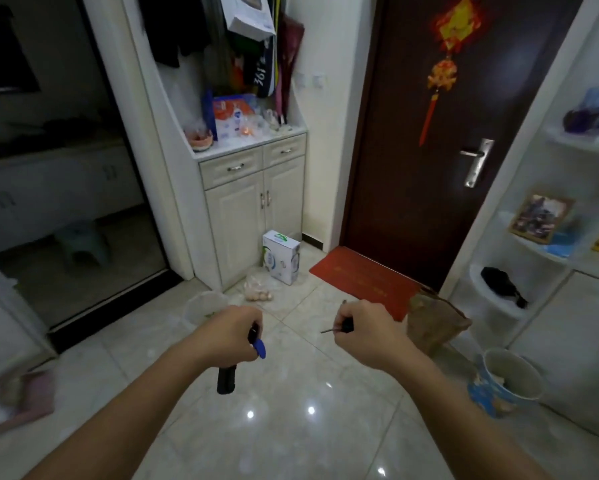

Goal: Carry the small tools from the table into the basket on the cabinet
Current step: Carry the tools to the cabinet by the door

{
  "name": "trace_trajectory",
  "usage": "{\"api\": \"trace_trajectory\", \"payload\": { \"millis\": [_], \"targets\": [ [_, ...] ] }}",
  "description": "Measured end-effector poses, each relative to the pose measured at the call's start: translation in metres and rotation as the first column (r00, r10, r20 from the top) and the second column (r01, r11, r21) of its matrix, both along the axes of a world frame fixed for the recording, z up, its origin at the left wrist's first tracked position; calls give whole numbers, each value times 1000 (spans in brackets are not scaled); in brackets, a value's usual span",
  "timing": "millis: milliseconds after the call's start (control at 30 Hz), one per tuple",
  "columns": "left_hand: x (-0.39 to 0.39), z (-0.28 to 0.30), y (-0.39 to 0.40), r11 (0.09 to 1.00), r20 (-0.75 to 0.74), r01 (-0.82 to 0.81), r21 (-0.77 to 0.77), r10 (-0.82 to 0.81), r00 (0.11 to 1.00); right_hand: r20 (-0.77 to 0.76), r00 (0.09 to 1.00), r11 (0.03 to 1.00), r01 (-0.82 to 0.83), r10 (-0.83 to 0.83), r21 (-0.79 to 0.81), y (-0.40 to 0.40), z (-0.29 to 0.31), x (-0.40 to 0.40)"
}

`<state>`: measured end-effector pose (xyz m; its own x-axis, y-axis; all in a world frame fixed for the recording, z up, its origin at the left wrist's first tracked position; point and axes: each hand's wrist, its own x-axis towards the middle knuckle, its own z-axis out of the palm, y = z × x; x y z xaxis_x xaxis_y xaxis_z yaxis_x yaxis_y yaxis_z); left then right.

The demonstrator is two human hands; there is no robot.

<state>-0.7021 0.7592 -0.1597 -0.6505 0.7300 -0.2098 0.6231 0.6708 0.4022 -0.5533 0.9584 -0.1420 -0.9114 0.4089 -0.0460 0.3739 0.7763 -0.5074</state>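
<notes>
I have a black-handled tool [226, 375] in my left hand [229, 336], fist closed round it, handle hanging down toward the lower frame, something blue [260, 348] poking out beside the fingers. My right hand [362, 332] grips a screwdriver [339, 326], tip pointing left. The basket [201, 139], I think that pinkish blur, sits on the cabinet [253, 202] upper centre, well ahead; my left hand is nearer.
</notes>
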Motion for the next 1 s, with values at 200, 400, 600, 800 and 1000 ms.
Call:
{"api": "trace_trajectory", "payload": {
  "millis": [200,400,600,800,1000],
  "targets": [
    [-89,11,45,992,0,-100,73,100,995,6,996,996,-92,92,6,57,13,-112],
    [-175,14,80,983,49,-176,59,173,984,22,988,988,-154,154,22,93,15,-213],
    [-273,10,109,982,70,-166,93,160,985,38,985,986,-166,166,14,115,10,-313],
    [-397,14,143,981,48,-135,140,129,990,34,993,994,-111,110,26,139,13,-427],
    [-502,21,174,975,40,-147,169,142,989,25,995,995,-99,98,17,165,17,-530]
  ]
}}
